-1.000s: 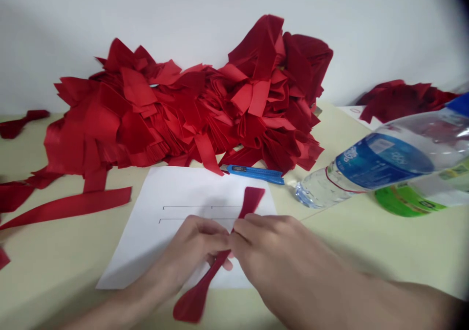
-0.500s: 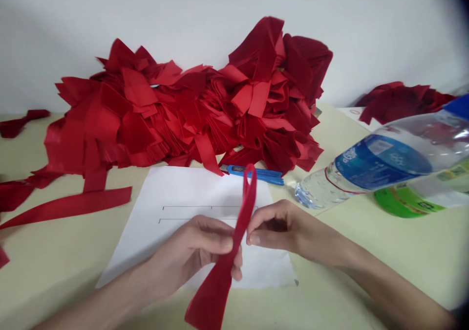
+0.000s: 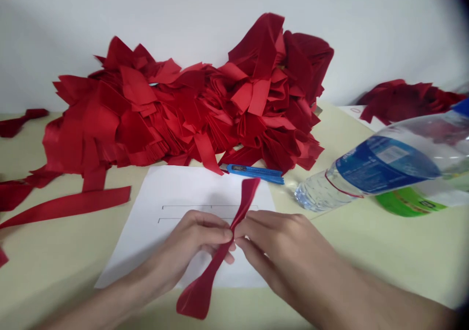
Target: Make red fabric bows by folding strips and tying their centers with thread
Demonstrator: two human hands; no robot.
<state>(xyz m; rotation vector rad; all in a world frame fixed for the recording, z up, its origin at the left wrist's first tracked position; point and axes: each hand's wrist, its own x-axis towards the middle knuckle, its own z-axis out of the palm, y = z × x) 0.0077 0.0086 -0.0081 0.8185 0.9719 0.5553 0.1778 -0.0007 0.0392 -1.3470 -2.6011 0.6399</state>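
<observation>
A red velvet ribbon [image 3: 198, 288] is pinched narrow at its middle and flares at both ends, one end up and away, the other down toward me. My left hand [image 3: 194, 237] grips it at the narrow part, thumb on top and fingers beneath. At that same spot, from the other side, my right hand [image 3: 289, 244] is closed with its fingertips against the ribbon. Its knuckles hide part of the grip. Below both hands lies a white paper sheet [image 3: 146, 242] with ruled black lines.
Behind the paper is a big heap of red ribbon pieces [image 3: 176, 120]. A blue box cutter [image 3: 254, 173] lies between them. At right, a clear water bottle [image 3: 366, 168] leans over a green-labelled container [image 3: 410, 204]. More red ribbon [image 3: 414, 100] is at far right; a loose strip [image 3: 73, 205] lies left.
My right hand has moved in from the right and closed at the ribbon's middle. The ribbon's far end, a narrow loop before, is now spread flat and lower.
</observation>
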